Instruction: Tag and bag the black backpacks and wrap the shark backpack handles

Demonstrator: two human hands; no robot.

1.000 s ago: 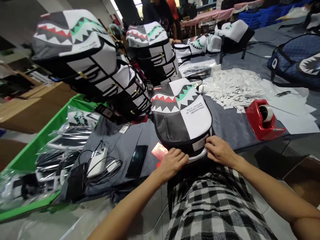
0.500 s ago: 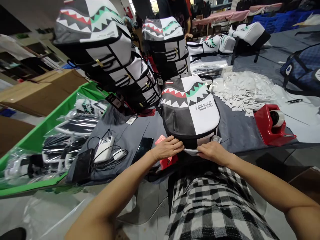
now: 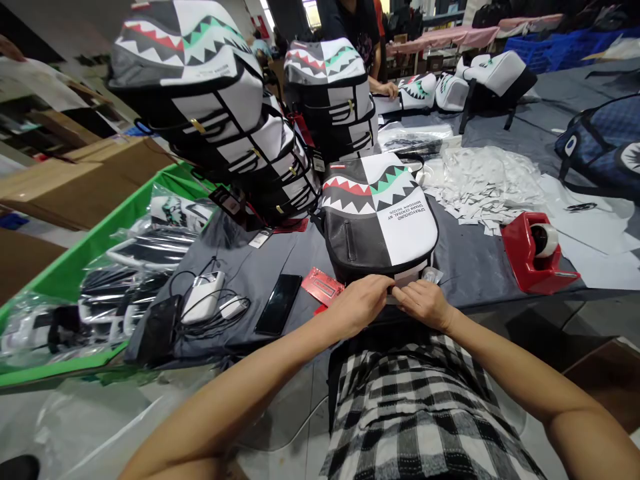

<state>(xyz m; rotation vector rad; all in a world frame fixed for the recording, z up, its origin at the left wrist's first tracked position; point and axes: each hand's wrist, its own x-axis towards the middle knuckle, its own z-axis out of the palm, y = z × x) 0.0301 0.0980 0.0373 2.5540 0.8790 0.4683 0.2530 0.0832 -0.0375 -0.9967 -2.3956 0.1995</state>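
Note:
A black-and-white backpack (image 3: 383, 227) with printed shark teeth lies on the table in front of me, its lettering upside down to my view. At its near end my left hand (image 3: 367, 301) is closed in a pinch on a white strip (image 3: 391, 300), which is mostly hidden by the fingers. My right hand (image 3: 424, 304) is closed on the same strip, its fingertips against those of the left. Beside the left forearm lies a red tag (image 3: 321, 285). A clear round piece (image 3: 432, 274) sits by the right knuckles.
Two stacks of similar backpacks (image 3: 215, 120) rise at the back left. A phone (image 3: 279, 305) and a white charger with cables (image 3: 204, 297) lie left. A red tape dispenser (image 3: 533, 253) and a heap of white slips (image 3: 493, 180) are right. A green-lined bin (image 3: 75, 257) holds bagged goods.
My left hand has moved right along the strip to meet my right hand, uncovering more of the red tag. In the background, a co-worker's hand has moved right onto the bags there.

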